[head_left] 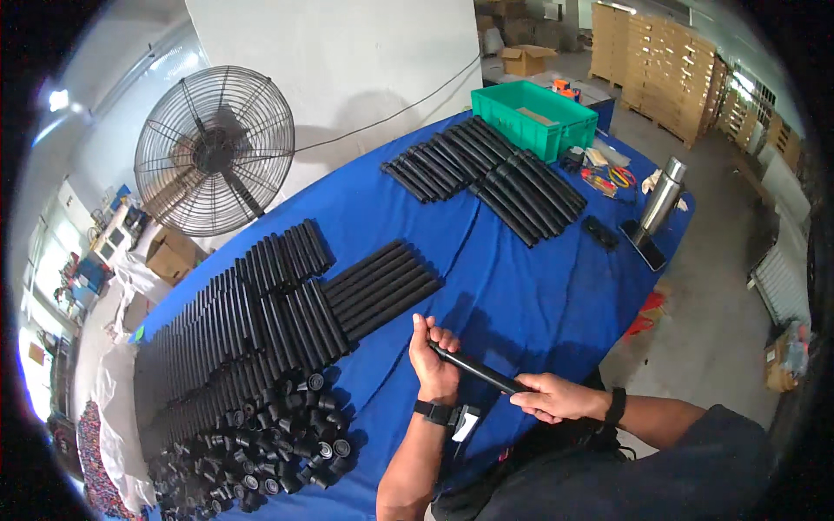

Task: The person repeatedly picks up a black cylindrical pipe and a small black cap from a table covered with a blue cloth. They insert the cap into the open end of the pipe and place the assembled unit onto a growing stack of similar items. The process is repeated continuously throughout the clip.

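Between my two hands a black tube [479, 371] is held at a slant over the near edge of the blue-covered table. My left hand [434, 365] is closed round its upper left end, thumb pointing up. The other end sits in my right hand [558, 398], with the fingers wrapped round it. Left of my left hand lies a row of black tubes [382, 291], side by side. Long rows of thinner-looking black tubes [252, 304] stretch further left. A heap of small black round caps [278, 443] lies in front of those rows.
More black tubes [530, 195] are stacked at the back beside a green crate [530, 122]. Scissors-like tools [608, 181], a phone [643, 246] and a steel flask [665, 195] stand or lie at the right. A large fan [215, 152] stands behind the table.
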A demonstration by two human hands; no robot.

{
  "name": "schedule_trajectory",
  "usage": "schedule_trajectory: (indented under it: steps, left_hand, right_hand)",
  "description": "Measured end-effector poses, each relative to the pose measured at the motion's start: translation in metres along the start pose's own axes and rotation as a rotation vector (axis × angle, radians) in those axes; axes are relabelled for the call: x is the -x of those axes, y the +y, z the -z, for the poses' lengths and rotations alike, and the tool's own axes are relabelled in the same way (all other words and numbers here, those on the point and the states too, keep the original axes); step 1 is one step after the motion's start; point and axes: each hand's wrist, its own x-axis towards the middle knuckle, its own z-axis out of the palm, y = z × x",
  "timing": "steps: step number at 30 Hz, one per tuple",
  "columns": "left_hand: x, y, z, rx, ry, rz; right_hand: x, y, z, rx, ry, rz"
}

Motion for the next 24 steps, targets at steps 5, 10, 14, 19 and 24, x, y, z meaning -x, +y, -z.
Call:
schedule_trajectory:
  steps: [5,10,14,19,24]
  left_hand:
    - [0.004,0.001,-0.007,0.008,-0.013,-0.073]
    - [0.009,0.004,-0.010,-0.001,0.008,-0.113]
    - [0.010,0.002,-0.012,-0.024,0.047,-0.136]
    - [0.003,-0.008,-0.033,-0.080,-0.020,-0.089]
    - [-0.007,0.007,-0.009,-0.481,-0.039,-0.082]
  right_hand:
    - [0.000,-0.003,0.012,0.059,-0.024,0.068]
    - [-0.003,0.003,0.027,0.336,0.017,0.267]
    - [-0.002,-0.011,0.041,0.996,0.138,0.583]
    - [-0.012,-0.023,0.081,0.972,-0.024,0.557]
    - [-0.038,-0.088,0.144,1.167,0.254,0.563]
